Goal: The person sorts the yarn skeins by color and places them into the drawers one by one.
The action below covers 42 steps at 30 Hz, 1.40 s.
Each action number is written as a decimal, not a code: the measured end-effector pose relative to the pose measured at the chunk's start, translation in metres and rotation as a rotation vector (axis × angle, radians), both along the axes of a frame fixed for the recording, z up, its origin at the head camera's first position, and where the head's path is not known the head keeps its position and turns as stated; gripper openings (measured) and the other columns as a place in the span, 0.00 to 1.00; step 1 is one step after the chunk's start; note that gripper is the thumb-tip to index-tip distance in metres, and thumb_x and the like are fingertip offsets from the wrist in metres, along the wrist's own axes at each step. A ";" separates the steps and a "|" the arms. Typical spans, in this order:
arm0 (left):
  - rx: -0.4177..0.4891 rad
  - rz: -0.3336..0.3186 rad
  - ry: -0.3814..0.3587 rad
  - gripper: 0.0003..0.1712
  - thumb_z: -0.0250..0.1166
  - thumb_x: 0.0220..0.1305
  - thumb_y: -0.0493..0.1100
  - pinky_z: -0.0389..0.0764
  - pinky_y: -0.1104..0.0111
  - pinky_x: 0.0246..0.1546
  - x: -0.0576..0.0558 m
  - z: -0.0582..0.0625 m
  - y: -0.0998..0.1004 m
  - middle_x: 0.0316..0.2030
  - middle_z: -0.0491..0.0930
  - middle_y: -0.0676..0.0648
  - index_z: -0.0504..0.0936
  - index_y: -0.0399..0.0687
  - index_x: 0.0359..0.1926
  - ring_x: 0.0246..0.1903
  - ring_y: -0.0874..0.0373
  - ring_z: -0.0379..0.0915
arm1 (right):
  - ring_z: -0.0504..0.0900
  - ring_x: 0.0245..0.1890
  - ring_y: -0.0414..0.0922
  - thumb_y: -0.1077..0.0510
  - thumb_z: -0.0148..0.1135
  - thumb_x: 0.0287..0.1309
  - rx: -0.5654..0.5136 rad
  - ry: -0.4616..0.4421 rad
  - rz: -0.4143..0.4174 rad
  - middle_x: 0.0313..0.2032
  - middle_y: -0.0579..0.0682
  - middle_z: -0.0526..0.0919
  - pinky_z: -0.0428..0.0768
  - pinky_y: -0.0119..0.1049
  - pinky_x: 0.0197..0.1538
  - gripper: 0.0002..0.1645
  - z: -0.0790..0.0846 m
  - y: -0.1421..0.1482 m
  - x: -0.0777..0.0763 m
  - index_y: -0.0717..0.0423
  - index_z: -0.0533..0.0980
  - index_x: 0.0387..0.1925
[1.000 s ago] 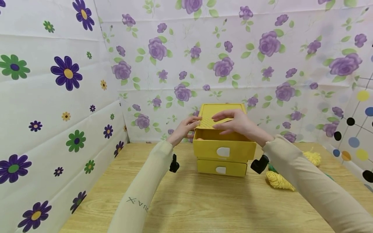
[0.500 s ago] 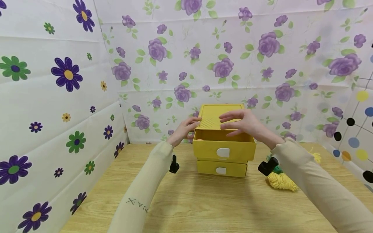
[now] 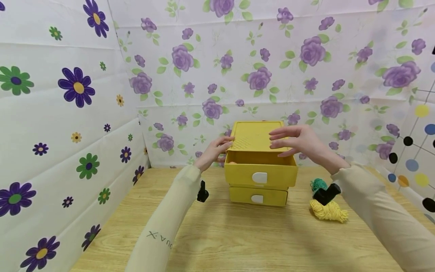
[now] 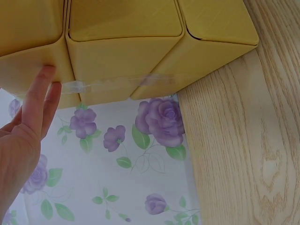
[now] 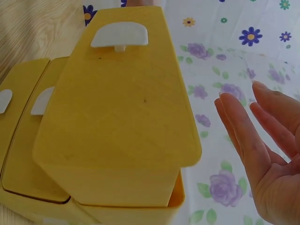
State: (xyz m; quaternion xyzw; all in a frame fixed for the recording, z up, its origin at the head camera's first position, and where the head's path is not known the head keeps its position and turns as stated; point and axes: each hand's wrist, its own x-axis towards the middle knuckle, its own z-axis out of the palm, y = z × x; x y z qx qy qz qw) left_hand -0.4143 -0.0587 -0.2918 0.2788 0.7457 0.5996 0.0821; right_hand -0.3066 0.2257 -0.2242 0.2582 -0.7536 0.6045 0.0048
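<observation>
A yellow drawer cabinet (image 3: 258,132) stands on the table, its top drawer (image 3: 275,175) pulled out and the lower drawers (image 5: 35,136) pushed in. White tabs serve as drawer handles (image 3: 259,177). My left hand (image 3: 214,153) rests against the cabinet's left side near the top edge; in the left wrist view its fingers (image 4: 36,101) lie extended along the side wall. Above the drawer's right end hovers my right hand (image 3: 302,141), fingers spread and holding nothing. A tiny orange spot shows inside the drawer at left, too small to identify.
Right of the cabinet lie a green yarn ball (image 3: 318,185) and a yellow yarn skein (image 3: 327,211), close to my right sleeve (image 3: 377,200). Flower-printed cloth (image 3: 210,68) rises behind the wooden table (image 3: 238,238) and on the left.
My right hand has moved right, away from over the open drawer's middle, uncovering the green yarn; its sleeve now hides another yellow yarn bundle. The left hand and cabinet stay put.
</observation>
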 end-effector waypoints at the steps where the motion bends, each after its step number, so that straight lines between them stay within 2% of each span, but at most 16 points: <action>1: -0.004 -0.008 -0.005 0.24 0.50 0.68 0.50 0.72 0.52 0.42 0.003 0.003 0.000 0.57 0.65 0.46 0.66 0.51 0.63 0.48 0.47 0.67 | 0.78 0.42 0.54 0.60 0.61 0.57 -0.001 0.000 -0.005 0.49 0.61 0.75 0.75 0.52 0.38 0.25 0.000 0.002 0.001 0.68 0.70 0.54; 4: -0.011 -0.027 -0.020 0.25 0.49 0.69 0.48 0.72 0.52 0.42 0.011 0.010 -0.001 0.58 0.64 0.43 0.63 0.46 0.64 0.49 0.46 0.66 | 0.77 0.43 0.54 0.59 0.60 0.58 0.001 0.007 -0.013 0.50 0.62 0.74 0.75 0.51 0.38 0.25 -0.001 0.008 0.003 0.69 0.69 0.55; 6: -0.016 -0.027 -0.018 0.25 0.49 0.69 0.47 0.72 0.52 0.42 0.011 0.011 -0.001 0.58 0.63 0.43 0.63 0.46 0.64 0.49 0.45 0.66 | 0.78 0.43 0.54 0.59 0.60 0.58 0.007 0.014 -0.028 0.50 0.61 0.74 0.76 0.50 0.38 0.25 -0.002 0.014 0.004 0.68 0.70 0.55; 11: -0.007 0.000 0.015 0.23 0.50 0.68 0.52 0.72 0.52 0.41 -0.001 -0.002 -0.001 0.56 0.66 0.48 0.67 0.54 0.62 0.48 0.48 0.67 | 0.77 0.44 0.54 0.57 0.60 0.57 0.042 0.023 -0.075 0.51 0.57 0.74 0.76 0.49 0.38 0.24 -0.005 0.032 0.003 0.63 0.71 0.55; 14: -0.008 -0.002 0.022 0.23 0.50 0.69 0.51 0.72 0.52 0.41 0.000 -0.001 -0.001 0.56 0.65 0.48 0.66 0.53 0.62 0.48 0.48 0.67 | 0.77 0.45 0.53 0.56 0.61 0.56 0.052 0.016 -0.118 0.51 0.55 0.74 0.76 0.49 0.37 0.25 -0.008 0.043 0.003 0.60 0.72 0.55; 20: -0.005 -0.038 -0.004 0.25 0.48 0.70 0.46 0.70 0.50 0.43 0.015 0.012 -0.002 0.58 0.62 0.42 0.62 0.44 0.64 0.49 0.45 0.65 | 0.78 0.43 0.50 0.57 0.61 0.57 0.037 0.019 -0.137 0.50 0.55 0.75 0.76 0.49 0.38 0.26 -0.016 0.061 0.003 0.63 0.71 0.56; 24: -0.022 -0.045 -0.012 0.25 0.47 0.70 0.45 0.69 0.49 0.44 0.021 0.017 -0.002 0.58 0.61 0.41 0.60 0.43 0.65 0.50 0.45 0.64 | 0.78 0.43 0.50 0.57 0.60 0.57 0.057 0.020 -0.149 0.49 0.53 0.77 0.76 0.47 0.38 0.25 -0.022 0.072 0.003 0.63 0.71 0.56; 27: -0.017 -0.044 -0.009 0.25 0.47 0.70 0.46 0.69 0.49 0.44 0.019 0.015 -0.002 0.59 0.61 0.42 0.61 0.43 0.65 0.50 0.45 0.64 | 0.78 0.43 0.49 0.57 0.60 0.57 0.063 0.011 -0.167 0.48 0.51 0.77 0.76 0.47 0.39 0.26 -0.027 0.081 0.003 0.62 0.70 0.57; 36: -0.002 0.004 0.017 0.23 0.51 0.68 0.52 0.72 0.52 0.42 -0.002 -0.003 -0.002 0.56 0.66 0.48 0.67 0.54 0.61 0.48 0.48 0.67 | 0.79 0.42 0.44 0.59 0.61 0.57 0.068 -0.034 -0.246 0.49 0.50 0.76 0.76 0.42 0.41 0.31 -0.048 0.114 -0.003 0.65 0.64 0.60; 39: -0.012 0.002 0.014 0.23 0.50 0.68 0.52 0.73 0.54 0.41 -0.001 -0.002 -0.001 0.56 0.66 0.48 0.67 0.54 0.62 0.48 0.49 0.67 | 0.79 0.41 0.41 0.59 0.58 0.59 0.112 -0.017 -0.233 0.48 0.46 0.77 0.76 0.41 0.40 0.28 -0.058 0.128 -0.004 0.61 0.65 0.61; 42: -0.018 -0.013 0.004 0.24 0.49 0.69 0.50 0.73 0.55 0.41 0.007 0.005 -0.001 0.57 0.65 0.46 0.65 0.50 0.63 0.49 0.48 0.66 | 0.79 0.41 0.41 0.60 0.56 0.60 0.129 -0.016 -0.212 0.48 0.42 0.76 0.76 0.39 0.40 0.27 -0.066 0.139 -0.004 0.60 0.65 0.61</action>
